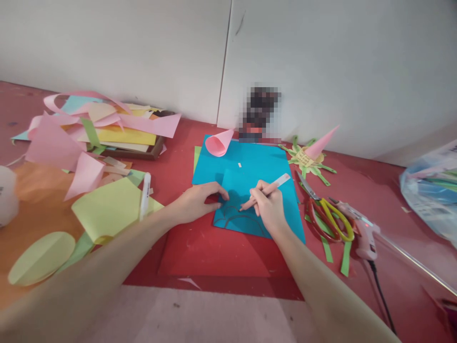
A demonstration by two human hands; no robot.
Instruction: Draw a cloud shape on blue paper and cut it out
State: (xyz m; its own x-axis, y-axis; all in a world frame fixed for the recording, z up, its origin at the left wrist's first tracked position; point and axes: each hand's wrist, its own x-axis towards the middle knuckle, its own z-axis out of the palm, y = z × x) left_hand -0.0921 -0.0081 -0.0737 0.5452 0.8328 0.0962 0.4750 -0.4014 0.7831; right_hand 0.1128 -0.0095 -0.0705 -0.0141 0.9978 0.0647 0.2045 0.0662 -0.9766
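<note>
With the pen (280,182) held in the right grip (267,202), the curves (243,216) could be skewed if the blue paper (238,195) on the counter (389,200) is let slip under the loosely curled, empty left grip (202,202)

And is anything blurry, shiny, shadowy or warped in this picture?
All in the head view: a pixelated block hides whatever is by the wall; a bright highlight runs along the glue stick; soft shadow darkens the red tabletop beneath the left forearm; that and the right forearm look stretched, probably wide-angle distortion; the pen looks fairly sharp.
</note>
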